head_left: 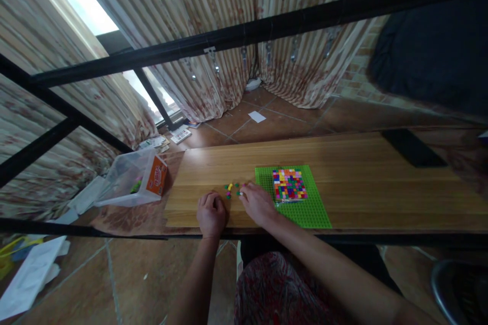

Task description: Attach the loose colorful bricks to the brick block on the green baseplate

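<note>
My left hand [211, 213] rests on the wooden table with its fingers curled in; whatever it may hold is hidden. Just to the right, my right hand [259, 204] reaches in, with fingertips drawn together at a tiny white toy brick [241, 193]. Between the hands lie several loose toy bricks [229, 188] in yellow, green and pink. Beside my right hand is a green studded baseplate [318, 213]. On it stands a square block of many-coloured toy bricks [290, 184], built up close together.
A clear plastic bin [125, 177] with an orange label stands off the table's left end, with some green pieces inside. A dark flat phone-like object [414, 147] lies at the right of the wooden table [358, 177]. A black metal bar [244, 33] crosses beyond the table.
</note>
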`<state>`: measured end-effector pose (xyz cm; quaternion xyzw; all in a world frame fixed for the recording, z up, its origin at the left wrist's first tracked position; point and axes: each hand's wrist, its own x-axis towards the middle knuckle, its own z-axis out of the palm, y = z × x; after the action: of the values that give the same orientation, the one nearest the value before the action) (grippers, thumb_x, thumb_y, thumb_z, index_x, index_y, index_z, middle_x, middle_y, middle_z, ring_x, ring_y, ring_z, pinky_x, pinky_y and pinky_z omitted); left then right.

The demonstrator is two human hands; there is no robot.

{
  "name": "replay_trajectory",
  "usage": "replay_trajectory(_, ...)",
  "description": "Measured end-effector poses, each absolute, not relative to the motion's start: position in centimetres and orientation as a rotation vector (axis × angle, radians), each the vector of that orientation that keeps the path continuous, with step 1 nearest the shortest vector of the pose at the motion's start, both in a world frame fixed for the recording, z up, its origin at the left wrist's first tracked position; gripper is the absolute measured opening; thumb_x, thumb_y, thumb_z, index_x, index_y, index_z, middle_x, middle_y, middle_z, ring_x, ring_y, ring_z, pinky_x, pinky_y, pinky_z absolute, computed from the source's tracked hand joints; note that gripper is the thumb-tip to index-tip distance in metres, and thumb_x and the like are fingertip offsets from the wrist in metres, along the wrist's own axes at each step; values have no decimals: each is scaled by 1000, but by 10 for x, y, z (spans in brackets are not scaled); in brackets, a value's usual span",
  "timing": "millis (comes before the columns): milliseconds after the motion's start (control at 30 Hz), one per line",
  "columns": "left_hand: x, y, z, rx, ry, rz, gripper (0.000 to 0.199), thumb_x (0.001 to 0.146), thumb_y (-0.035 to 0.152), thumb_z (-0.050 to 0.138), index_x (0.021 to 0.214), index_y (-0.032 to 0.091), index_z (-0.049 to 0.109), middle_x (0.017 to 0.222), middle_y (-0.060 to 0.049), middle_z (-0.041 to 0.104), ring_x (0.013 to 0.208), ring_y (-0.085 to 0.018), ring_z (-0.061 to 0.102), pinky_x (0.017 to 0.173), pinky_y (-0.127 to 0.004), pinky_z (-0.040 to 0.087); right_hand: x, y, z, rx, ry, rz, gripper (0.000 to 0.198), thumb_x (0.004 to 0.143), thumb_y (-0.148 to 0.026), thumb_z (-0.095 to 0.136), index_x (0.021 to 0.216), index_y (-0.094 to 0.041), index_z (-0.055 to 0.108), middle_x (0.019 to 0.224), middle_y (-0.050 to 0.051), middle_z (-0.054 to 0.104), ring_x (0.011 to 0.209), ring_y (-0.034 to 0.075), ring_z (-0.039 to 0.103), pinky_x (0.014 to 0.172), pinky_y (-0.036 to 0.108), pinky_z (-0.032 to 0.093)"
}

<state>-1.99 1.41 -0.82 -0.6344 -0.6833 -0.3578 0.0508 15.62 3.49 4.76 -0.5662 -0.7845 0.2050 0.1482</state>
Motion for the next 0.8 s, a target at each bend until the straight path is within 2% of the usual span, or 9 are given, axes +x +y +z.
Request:
replay_trajectory(133,-18,13,-5,-1952,-2080,-1094,16,84,15,50,81,20,65,88,-6,68,88,-20,60,83,-33,48,147,35,44,-1723,-2277,532,21,96,-25,48,105,-18,65,109,9,66,104,21,59,85,29,44)
replay_trajectory(333,-19,13,-5,-1935,-2079,-1098,17,84,16,50,81,20,66,89,-7,68,88,-20,60,82,-33,48,147,34,41,-1739,-2321,502,24,97,-19,42,105,-18,65,108,10,66,102,21,60,84,29,44)
replay_trajectory(633,-19,14,-4,-1936,-2047,-1087,17,85,17,49,81,20,66,88,-7,68,86,-21,60,80,-33,49,176,4,48,-1367,-2036,833,15,90,-14,55,85,-20,67,84,2,69,80,15,62,74,26,43)
replay_trajectory(800,-20,15,-2,-1941,-2075,-1070,18,85,19,48,82,21,66,89,-7,69,86,-22,60,80,-34,48,209,-13,63,-1311,-1836,894,17,88,-14,57,89,-22,71,88,2,70,82,15,64,76,28,46)
